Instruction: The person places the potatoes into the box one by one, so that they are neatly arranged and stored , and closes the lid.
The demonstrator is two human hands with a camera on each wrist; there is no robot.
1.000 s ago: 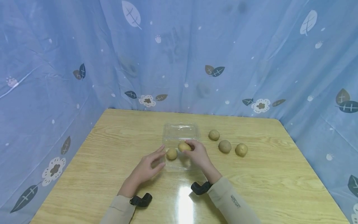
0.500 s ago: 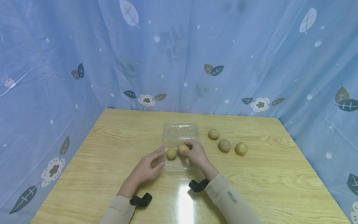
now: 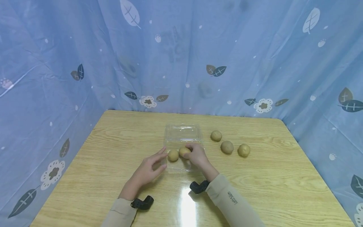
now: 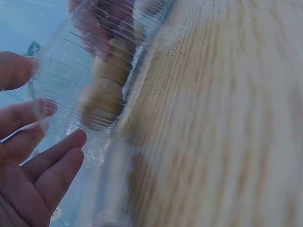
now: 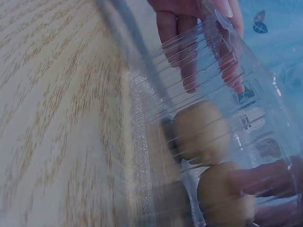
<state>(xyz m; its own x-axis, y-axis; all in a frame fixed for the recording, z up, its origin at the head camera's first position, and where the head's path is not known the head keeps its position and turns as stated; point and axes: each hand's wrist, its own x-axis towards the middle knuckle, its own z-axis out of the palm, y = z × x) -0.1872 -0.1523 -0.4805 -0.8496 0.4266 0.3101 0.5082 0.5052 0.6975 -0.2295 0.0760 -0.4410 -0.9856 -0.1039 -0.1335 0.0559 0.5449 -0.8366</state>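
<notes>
A clear plastic clamshell box (image 3: 181,169) stands on the table with its lid (image 3: 182,131) folded back. My left hand (image 3: 148,168) rests at the box's left side, fingers and thumb spread and fairly straight. In the left wrist view its thumb (image 4: 16,71) reaches the clear rim. One potato (image 3: 173,155) sits in the box by the left fingertips. My right hand (image 3: 197,155) grips a second potato (image 3: 184,152) between thumb and fingers, inside the box and right beside the first. Through the ribbed wall, the right wrist view shows the gripped potato (image 5: 222,196) close against the other potato (image 5: 201,132).
Right of the box lie three loose potatoes: one at the back (image 3: 216,136), one in the middle (image 3: 227,147) and one farther right (image 3: 244,150). Blue patterned curtains (image 3: 181,56) border the wooden table (image 3: 127,132) at the back and sides.
My right hand has lowered its potato into the box and moved slightly left, bringing it up beside the first one. The left hand has stayed in place.
</notes>
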